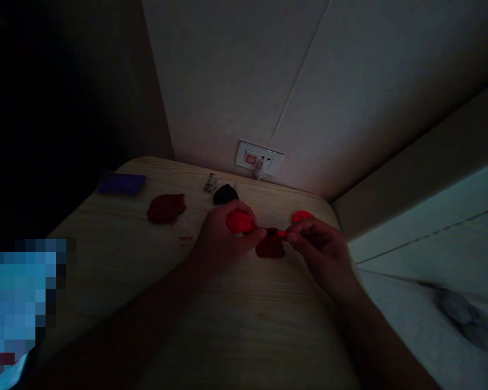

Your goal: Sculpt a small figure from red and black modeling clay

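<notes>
My left hand (228,233) is closed round a bright red lump of modelling clay (239,222), with its thumb and fingertip meeting toward the right. Facing it, my right hand (321,244) pinches a small bright red piece of clay (282,233). The fingertips of both hands come close together above a dark red flat piece of clay (270,248); whether that piece is held or lies on the table cannot be made out. Just behind my right fingers sits another bright red piece (303,216). A black lump of clay (225,194) rests beyond my left hand.
The wooden table (228,325) meets a wall with a socket and plug (260,160). Toward the left lie a dark red lump (166,208) and a purple packet (122,183). A small patterned scrap (210,183) is beside the black lump. A blurred bright area (16,303) fills the lower left.
</notes>
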`<state>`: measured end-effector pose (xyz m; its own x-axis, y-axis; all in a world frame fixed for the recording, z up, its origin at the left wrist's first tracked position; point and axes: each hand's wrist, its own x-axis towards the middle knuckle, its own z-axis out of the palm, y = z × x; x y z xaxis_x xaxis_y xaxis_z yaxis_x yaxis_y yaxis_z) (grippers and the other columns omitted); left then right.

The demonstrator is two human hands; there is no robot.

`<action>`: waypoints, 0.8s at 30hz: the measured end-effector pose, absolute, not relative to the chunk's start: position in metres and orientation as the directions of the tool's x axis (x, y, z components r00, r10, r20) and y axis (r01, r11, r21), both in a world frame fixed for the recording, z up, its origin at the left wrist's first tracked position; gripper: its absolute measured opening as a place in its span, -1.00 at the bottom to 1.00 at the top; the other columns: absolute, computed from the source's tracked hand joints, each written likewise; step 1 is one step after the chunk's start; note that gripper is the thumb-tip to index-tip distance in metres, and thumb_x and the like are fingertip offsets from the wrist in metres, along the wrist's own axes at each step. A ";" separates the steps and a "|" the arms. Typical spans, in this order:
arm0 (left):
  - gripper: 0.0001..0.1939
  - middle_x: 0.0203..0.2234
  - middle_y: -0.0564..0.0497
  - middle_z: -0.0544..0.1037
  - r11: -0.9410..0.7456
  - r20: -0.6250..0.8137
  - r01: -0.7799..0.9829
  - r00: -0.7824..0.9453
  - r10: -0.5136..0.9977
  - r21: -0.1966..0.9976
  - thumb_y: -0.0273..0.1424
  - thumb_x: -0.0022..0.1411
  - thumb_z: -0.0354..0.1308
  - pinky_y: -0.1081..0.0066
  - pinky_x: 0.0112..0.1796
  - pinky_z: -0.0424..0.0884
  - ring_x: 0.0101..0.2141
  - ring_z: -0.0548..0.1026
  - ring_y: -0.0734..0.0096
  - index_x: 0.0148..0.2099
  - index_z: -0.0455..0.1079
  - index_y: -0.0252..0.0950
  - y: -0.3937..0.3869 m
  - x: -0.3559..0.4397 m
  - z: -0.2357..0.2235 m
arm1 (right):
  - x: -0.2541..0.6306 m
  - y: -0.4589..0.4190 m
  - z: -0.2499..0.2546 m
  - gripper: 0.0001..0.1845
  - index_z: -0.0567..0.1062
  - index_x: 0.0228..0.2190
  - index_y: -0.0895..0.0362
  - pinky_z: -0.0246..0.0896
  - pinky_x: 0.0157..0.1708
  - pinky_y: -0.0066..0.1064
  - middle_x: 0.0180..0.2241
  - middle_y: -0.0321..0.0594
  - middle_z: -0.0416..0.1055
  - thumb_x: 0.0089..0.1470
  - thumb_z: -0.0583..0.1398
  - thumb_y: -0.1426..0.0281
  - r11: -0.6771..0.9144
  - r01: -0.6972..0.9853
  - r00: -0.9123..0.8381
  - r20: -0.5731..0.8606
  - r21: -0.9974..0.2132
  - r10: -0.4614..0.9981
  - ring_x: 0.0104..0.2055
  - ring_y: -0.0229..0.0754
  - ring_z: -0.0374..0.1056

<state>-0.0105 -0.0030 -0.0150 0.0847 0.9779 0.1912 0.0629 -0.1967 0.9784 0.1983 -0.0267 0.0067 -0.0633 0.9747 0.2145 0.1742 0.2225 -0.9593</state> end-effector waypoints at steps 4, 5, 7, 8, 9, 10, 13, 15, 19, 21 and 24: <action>-0.69 -0.33 0.01 0.69 -0.047 0.097 -0.225 0.217 0.971 0.973 -0.39 -0.06 0.48 0.35 -0.31 0.56 -0.34 0.64 0.31 -0.34 0.40 -0.26 -0.009 -0.007 -0.008 | 0.195 -0.032 0.012 -0.82 0.62 -0.41 0.04 0.49 -0.40 -0.40 -0.42 -0.25 0.59 0.03 0.47 0.26 0.250 0.147 -0.109 0.236 -0.957 0.966 -0.42 -0.20 0.50; -0.68 -0.32 0.00 0.70 -0.024 0.084 -0.241 0.241 0.967 0.970 -0.39 -0.08 0.49 0.33 -0.30 0.58 -0.33 0.65 0.29 -0.34 0.41 -0.25 -0.011 -0.006 -0.007 | 0.194 -0.033 0.013 -0.81 0.63 -0.40 0.04 0.50 -0.40 -0.39 -0.42 -0.24 0.60 0.03 0.48 0.25 0.261 0.147 -0.119 0.244 -0.954 0.962 -0.41 -0.19 0.50; -0.68 -0.33 -0.01 0.70 -0.001 0.064 -0.226 0.269 0.961 0.974 -0.38 -0.10 0.50 0.29 -0.29 0.59 -0.33 0.65 0.27 -0.35 0.42 -0.25 -0.014 -0.004 -0.006 | 0.192 -0.034 0.014 -0.81 0.63 -0.39 0.04 0.50 -0.40 -0.38 -0.42 -0.24 0.61 0.03 0.48 0.24 0.275 0.153 -0.138 0.255 -0.949 0.957 -0.42 -0.19 0.50; -0.69 -0.34 -0.01 0.70 0.002 0.059 -0.215 0.276 0.959 0.977 -0.38 -0.10 0.50 0.28 -0.29 0.60 -0.33 0.65 0.27 -0.36 0.43 -0.25 -0.015 -0.004 -0.005 | 0.192 -0.034 0.014 -0.83 0.64 -0.38 0.04 0.49 -0.41 -0.39 -0.42 -0.24 0.61 0.04 0.48 0.26 0.282 0.153 -0.149 0.260 -0.947 0.954 -0.43 -0.20 0.50; -0.70 -0.35 0.00 0.70 0.002 0.057 -0.206 0.279 0.959 0.979 -0.37 -0.09 0.49 0.27 -0.28 0.60 -0.34 0.64 0.27 -0.36 0.43 -0.25 -0.016 -0.003 -0.006 | 0.192 -0.034 0.014 -0.85 0.65 -0.37 0.04 0.48 -0.40 -0.40 -0.41 -0.24 0.61 0.05 0.47 0.28 0.288 0.152 -0.161 0.263 -0.946 0.951 -0.43 -0.21 0.49; -0.71 -0.35 0.00 0.69 -0.002 0.058 -0.197 0.277 0.959 0.980 -0.37 -0.08 0.49 0.27 -0.28 0.60 -0.34 0.64 0.27 -0.36 0.43 -0.25 -0.016 -0.003 -0.006 | 0.192 -0.034 0.014 -0.87 0.66 -0.35 0.03 0.46 -0.40 -0.41 -0.40 -0.24 0.62 0.05 0.47 0.31 0.296 0.146 -0.171 0.271 -0.944 0.947 -0.43 -0.23 0.49; -0.74 -0.37 0.01 0.68 -0.022 0.071 -0.183 0.265 0.962 0.983 -0.38 -0.06 0.48 0.29 -0.29 0.59 -0.35 0.63 0.29 -0.37 0.44 -0.25 -0.016 -0.005 -0.008 | 0.192 -0.034 0.012 -0.89 0.68 -0.29 0.01 0.44 -0.37 -0.42 -0.35 -0.23 0.64 0.08 0.44 0.41 0.330 0.126 -0.204 0.301 -0.935 0.931 -0.39 -0.24 0.48; -0.75 -0.37 0.02 0.68 -0.031 0.080 -0.186 0.265 0.961 0.982 -0.41 -0.05 0.47 0.33 -0.30 0.58 -0.36 0.62 0.32 -0.38 0.44 -0.26 -0.016 -0.005 -0.008 | 0.192 -0.034 0.011 -0.85 0.69 -0.26 0.01 0.44 -0.36 -0.40 -0.33 -0.21 0.64 0.08 0.43 0.44 0.353 0.121 -0.229 0.320 -0.928 0.919 -0.36 -0.22 0.49; -0.76 -0.38 0.03 0.68 -0.033 0.094 -0.220 0.269 0.958 0.975 -0.45 -0.06 0.47 0.37 -0.30 0.56 -0.36 0.61 0.35 -0.39 0.44 -0.27 -0.015 -0.005 -0.007 | 0.193 -0.034 0.010 -0.84 0.70 -0.24 0.02 0.43 -0.35 -0.37 -0.32 -0.20 0.64 0.08 0.43 0.43 0.360 0.133 -0.246 0.321 -0.923 0.915 -0.34 -0.19 0.50; -0.74 -0.38 0.03 0.68 -0.028 0.095 -0.239 0.278 0.956 0.971 -0.47 -0.09 0.48 0.38 -0.29 0.56 -0.35 0.61 0.36 -0.40 0.44 -0.28 -0.014 -0.005 -0.006 | 0.193 -0.035 0.010 -0.88 0.70 -0.25 0.04 0.42 -0.35 -0.36 -0.33 -0.19 0.64 0.11 0.42 0.42 0.359 0.149 -0.247 0.317 -0.921 0.916 -0.35 -0.19 0.50; -0.73 -0.39 0.05 0.67 0.000 0.079 -0.254 0.299 0.951 0.967 -0.51 -0.11 0.49 0.42 -0.29 0.54 -0.37 0.60 0.41 -0.39 0.45 -0.28 -0.014 -0.006 -0.007 | 0.193 -0.035 0.008 -0.89 0.69 -0.25 0.06 0.41 -0.31 -0.34 -0.35 -0.18 0.62 0.13 0.40 0.44 0.380 0.169 -0.255 0.332 -0.910 0.908 -0.34 -0.19 0.49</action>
